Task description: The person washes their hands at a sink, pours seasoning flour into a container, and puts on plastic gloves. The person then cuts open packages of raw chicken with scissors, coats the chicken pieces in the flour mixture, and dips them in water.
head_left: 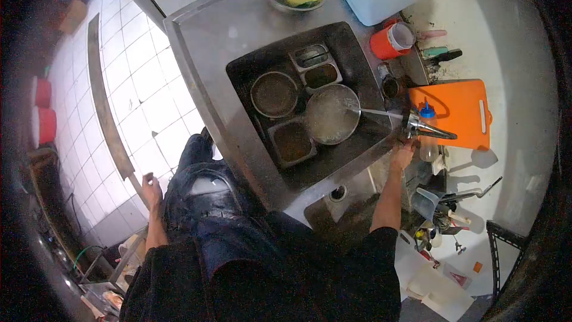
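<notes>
My right hand is on the base of the metal faucet at the sink's right edge, its fingers closed and partly hidden. Water runs from the spout into a round pan full of cloudy water. Around that pan in the dark sink sit a second round pan, a square container and two small metal containers. Away from the sink, over the floor side, my left hand hangs with its fingers apart and nothing in it.
A metal bowl with yellow sponges stands behind the sink. To the right are a red container, an orange cutting board, a blue-capped bottle and several utensils. A second basin lies nearer my body.
</notes>
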Action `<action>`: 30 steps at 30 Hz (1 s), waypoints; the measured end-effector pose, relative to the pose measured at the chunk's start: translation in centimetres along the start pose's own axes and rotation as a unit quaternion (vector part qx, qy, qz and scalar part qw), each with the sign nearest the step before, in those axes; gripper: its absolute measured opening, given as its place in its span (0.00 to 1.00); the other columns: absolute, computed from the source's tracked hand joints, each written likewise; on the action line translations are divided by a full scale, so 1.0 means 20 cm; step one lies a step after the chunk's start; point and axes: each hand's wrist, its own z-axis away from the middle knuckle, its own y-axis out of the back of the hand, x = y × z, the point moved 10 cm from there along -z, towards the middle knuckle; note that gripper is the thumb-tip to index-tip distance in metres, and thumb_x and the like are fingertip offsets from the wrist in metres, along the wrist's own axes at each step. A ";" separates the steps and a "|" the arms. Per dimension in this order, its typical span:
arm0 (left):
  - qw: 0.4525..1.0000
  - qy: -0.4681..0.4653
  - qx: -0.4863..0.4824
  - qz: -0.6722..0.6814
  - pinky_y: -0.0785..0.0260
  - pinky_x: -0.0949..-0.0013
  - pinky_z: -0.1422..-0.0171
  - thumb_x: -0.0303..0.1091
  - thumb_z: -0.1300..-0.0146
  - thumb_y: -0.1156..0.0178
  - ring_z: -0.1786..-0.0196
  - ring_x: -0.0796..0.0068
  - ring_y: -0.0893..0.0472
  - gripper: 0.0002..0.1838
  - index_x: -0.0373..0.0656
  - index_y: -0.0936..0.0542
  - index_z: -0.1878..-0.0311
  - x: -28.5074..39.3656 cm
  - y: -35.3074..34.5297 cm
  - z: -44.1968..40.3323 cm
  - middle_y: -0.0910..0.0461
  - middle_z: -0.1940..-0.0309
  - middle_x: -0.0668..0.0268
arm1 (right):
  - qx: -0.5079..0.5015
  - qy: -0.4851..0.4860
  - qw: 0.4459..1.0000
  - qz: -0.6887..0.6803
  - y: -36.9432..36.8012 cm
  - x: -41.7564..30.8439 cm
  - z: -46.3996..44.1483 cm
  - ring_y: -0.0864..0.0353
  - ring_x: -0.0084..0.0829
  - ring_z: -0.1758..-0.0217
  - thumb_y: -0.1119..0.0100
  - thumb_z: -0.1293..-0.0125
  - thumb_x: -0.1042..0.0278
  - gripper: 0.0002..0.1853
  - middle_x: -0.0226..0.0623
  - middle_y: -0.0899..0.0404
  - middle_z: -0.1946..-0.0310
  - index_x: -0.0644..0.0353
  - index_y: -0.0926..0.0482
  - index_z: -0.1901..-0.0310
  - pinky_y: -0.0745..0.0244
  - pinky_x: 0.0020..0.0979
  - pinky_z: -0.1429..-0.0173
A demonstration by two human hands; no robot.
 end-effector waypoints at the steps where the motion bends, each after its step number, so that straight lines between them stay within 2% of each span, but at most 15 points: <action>1: 1.000 -0.011 -0.001 -0.029 0.28 0.60 0.46 0.35 0.37 0.43 0.53 0.58 0.19 0.17 0.35 0.21 0.50 -0.07 0.01 0.03 0.17 0.57 0.53 | 0.029 0.030 0.999 -0.008 0.01 -0.01 0.00 0.30 0.56 0.34 0.31 0.42 0.57 0.42 0.55 0.35 0.33 0.57 0.39 0.28 0.26 0.48 0.37; 2: 0.999 -0.012 -0.002 -0.031 0.28 0.60 0.46 0.35 0.37 0.43 0.53 0.58 0.19 0.17 0.35 0.21 0.50 -0.09 0.03 0.06 0.17 0.57 0.53 | 0.058 0.060 0.996 -0.017 0.00 -0.02 0.00 0.30 0.54 0.33 0.31 0.42 0.57 0.42 0.54 0.35 0.32 0.55 0.39 0.27 0.26 0.48 0.37; 4: 0.996 0.045 -0.011 -0.076 0.29 0.59 0.42 0.33 0.39 0.44 0.51 0.57 0.19 0.17 0.35 0.22 0.49 -0.18 0.05 0.10 0.18 0.56 0.52 | 0.074 0.065 0.995 0.007 -0.02 -0.01 0.00 0.30 0.53 0.33 0.31 0.42 0.57 0.43 0.52 0.34 0.32 0.54 0.40 0.27 0.26 0.47 0.37; 6: 0.996 0.062 -0.013 -0.067 0.29 0.59 0.42 0.33 0.38 0.44 0.51 0.57 0.19 0.17 0.35 0.22 0.48 -0.24 0.03 0.09 0.18 0.56 0.52 | 0.091 0.071 0.993 0.033 -0.10 0.06 -0.03 0.29 0.51 0.33 0.30 0.42 0.57 0.43 0.50 0.34 0.32 0.53 0.41 0.27 0.26 0.47 0.37; 7: 0.995 0.081 -0.013 -0.056 0.29 0.59 0.41 0.33 0.37 0.45 0.51 0.57 0.19 0.17 0.35 0.22 0.48 -0.27 0.03 0.09 0.18 0.55 0.52 | 0.096 0.075 0.990 -0.065 -0.21 0.16 -0.07 0.29 0.52 0.33 0.31 0.41 0.55 0.43 0.50 0.34 0.32 0.52 0.42 0.26 0.26 0.46 0.37; 9: 0.995 0.070 -0.013 -0.065 0.29 0.59 0.42 0.33 0.37 0.45 0.50 0.57 0.19 0.17 0.35 0.23 0.47 -0.14 0.04 0.08 0.18 0.53 0.52 | 0.099 0.079 0.979 -0.162 -0.23 0.19 -0.08 0.29 0.52 0.33 0.32 0.40 0.54 0.43 0.51 0.34 0.32 0.51 0.42 0.26 0.26 0.46 0.37; 11: 0.996 0.059 -0.012 -0.073 0.29 0.59 0.42 0.33 0.36 0.45 0.50 0.56 0.19 0.17 0.35 0.23 0.47 -0.02 0.03 0.05 0.19 0.52 0.52 | 0.080 0.032 0.996 -0.005 -0.13 0.10 -0.06 0.29 0.53 0.34 0.34 0.38 0.52 0.42 0.53 0.35 0.32 0.52 0.43 0.26 0.26 0.46 0.37; 13: 0.999 0.010 -0.022 -0.023 0.28 0.59 0.43 0.33 0.35 0.45 0.50 0.57 0.19 0.17 0.36 0.23 0.46 0.11 -0.01 0.01 0.20 0.49 0.52 | 0.071 0.028 0.997 -0.015 -0.10 0.08 -0.05 0.29 0.54 0.34 0.35 0.38 0.52 0.42 0.55 0.35 0.32 0.52 0.43 0.25 0.26 0.46 0.36; 16: 0.998 0.038 -0.052 -0.008 0.27 0.59 0.46 0.34 0.35 0.44 0.52 0.57 0.18 0.17 0.37 0.23 0.45 0.35 -0.01 0.02 0.21 0.48 0.52 | 0.053 0.023 0.998 -0.017 -0.06 0.04 -0.05 0.30 0.56 0.34 0.35 0.38 0.52 0.42 0.58 0.35 0.33 0.52 0.44 0.25 0.26 0.46 0.36; 21: 0.998 0.010 -0.058 -0.009 0.26 0.59 0.48 0.32 0.36 0.44 0.54 0.57 0.18 0.17 0.37 0.23 0.45 0.34 -0.05 0.01 0.20 0.50 0.52 | 0.012 0.012 1.000 -0.007 -0.06 0.01 -0.04 0.30 0.58 0.34 0.36 0.38 0.51 0.44 0.59 0.34 0.34 0.54 0.45 0.25 0.28 0.47 0.35; 23: 0.998 0.012 -0.055 -0.008 0.26 0.59 0.49 0.32 0.36 0.44 0.55 0.57 0.18 0.17 0.37 0.23 0.45 0.28 -0.04 0.02 0.20 0.50 0.52 | 0.093 0.086 0.992 0.008 -0.07 0.00 -0.04 0.30 0.59 0.35 0.37 0.37 0.48 0.45 0.59 0.34 0.34 0.57 0.47 0.25 0.30 0.47 0.33; 24: 0.998 0.012 -0.050 -0.020 0.26 0.60 0.49 0.33 0.37 0.42 0.54 0.58 0.17 0.17 0.38 0.22 0.47 0.26 -0.04 0.02 0.19 0.52 0.53 | 0.093 0.086 0.992 0.008 -0.07 0.00 -0.04 0.30 0.59 0.35 0.37 0.37 0.48 0.45 0.59 0.34 0.34 0.57 0.47 0.25 0.30 0.47 0.33; 27: 0.998 0.005 -0.048 -0.033 0.26 0.60 0.49 0.32 0.38 0.42 0.54 0.59 0.17 0.17 0.38 0.22 0.47 0.21 -0.04 0.02 0.18 0.54 0.53 | 0.091 0.055 0.994 -0.008 -0.08 0.04 -0.05 0.31 0.58 0.33 0.37 0.37 0.47 0.45 0.58 0.35 0.32 0.57 0.46 0.25 0.31 0.46 0.32; 28: 0.998 -0.002 -0.053 -0.034 0.26 0.59 0.48 0.31 0.37 0.43 0.55 0.58 0.17 0.17 0.37 0.23 0.46 0.20 -0.04 0.02 0.18 0.53 0.52 | 0.061 -0.011 0.993 -0.101 -0.12 0.10 -0.07 0.30 0.58 0.33 0.36 0.38 0.46 0.45 0.57 0.36 0.31 0.54 0.45 0.25 0.29 0.47 0.34; 30: 0.998 0.006 -0.056 -0.039 0.26 0.59 0.48 0.31 0.37 0.43 0.55 0.58 0.17 0.17 0.37 0.23 0.46 0.20 -0.05 0.02 0.18 0.53 0.52 | 0.030 -0.077 0.978 -0.191 -0.19 0.18 -0.08 0.30 0.57 0.33 0.35 0.39 0.46 0.45 0.57 0.36 0.31 0.52 0.44 0.25 0.27 0.47 0.36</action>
